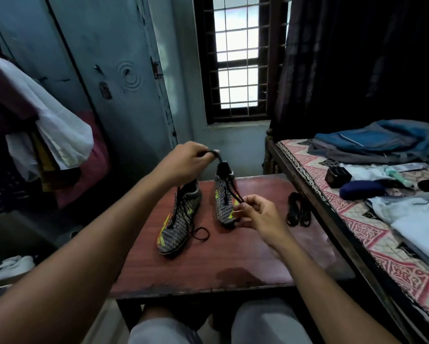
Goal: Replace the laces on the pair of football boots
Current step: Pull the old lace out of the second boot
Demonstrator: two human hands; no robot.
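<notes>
Sitting at a small reddish wooden table (233, 264) in the middle of the frame, the person works on a pair of dark, patterned football boots with yellow-green marks. The left boot (180, 220) lies at the centre of the tabletop, toe toward the viewer, with a loose loop of its black lace trailing onto the wood just to its right. The right boot (223, 197) stands a little farther back and to the right, apart from the first. A black lace (229, 181) runs up from this boot's eyelets. The left hand (183, 162), raised above the boots at centre frame, pinches one end of that lace between thumb and fingers, fingers curled closed around it. The right hand (256, 214), lower and just right of the right boot, pinches another part of the same lace between thumb and forefinger, its other fingers bent loosely. A coiled bundle of black laces (299, 209) rests on the table near its right edge, well apart from both boots. A bed (357, 219) with a patterned cover fills the right side of the frame.
</notes>
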